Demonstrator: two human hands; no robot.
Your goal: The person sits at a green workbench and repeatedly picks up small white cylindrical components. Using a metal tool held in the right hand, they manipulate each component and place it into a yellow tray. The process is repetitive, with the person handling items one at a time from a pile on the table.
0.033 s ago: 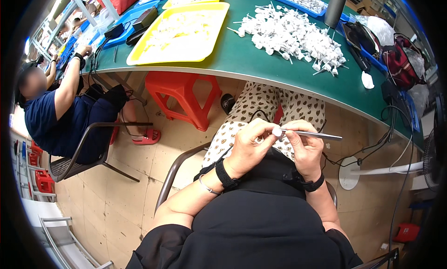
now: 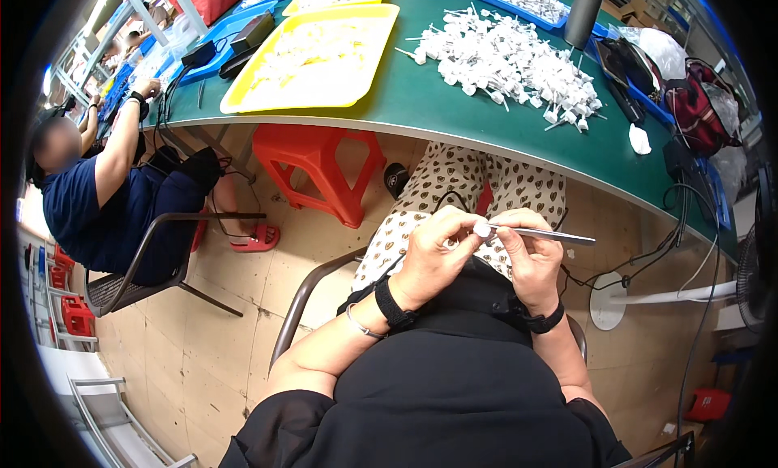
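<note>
Above my lap, my left hand (image 2: 439, 253) pinches a small round white part (image 2: 483, 229) between thumb and fingers. My right hand (image 2: 531, 261) is closed on a slim metal tool that looks like tweezers (image 2: 559, 235); its broad end points to the right. The tool's other end meets the white part, and my fingers hide the exact contact. Beyond my hands, on the green table (image 2: 405, 103), lies a loose heap of similar white plastic parts (image 2: 510, 63) with thin stems.
A yellow tray (image 2: 373, 71) holding small white pieces stands left of the heap. A grey cylinder (image 2: 583, 18) and a plaid bag (image 2: 701, 103) are at the right. Under the table is a red stool (image 2: 312, 156). A co-worker (image 2: 105, 192) sits at the left; cables hang at the right.
</note>
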